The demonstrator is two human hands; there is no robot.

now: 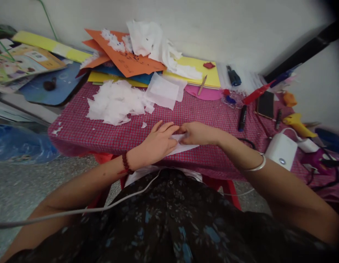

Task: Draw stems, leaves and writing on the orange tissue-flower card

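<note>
A small piece of white paper [183,147] lies on the red checked tablecloth [109,133] at the near edge of the table. My left hand [158,142] rests flat on the paper with its fingers stretched out and close together. My right hand [198,133] lies on the paper's right part, fingers curled and pinching at its upper edge, fingertips meeting those of the left hand. A red bead bracelet is on the left wrist and a metal bangle on the right forearm.
A heap of white paper scraps [114,102] and a white sheet [162,91] lie behind the hands. Orange [128,58], yellow and blue card are stacked by the wall. At the right are markers [243,117], a phone [266,104], a yellow glue gun [297,122] and a white box [281,150].
</note>
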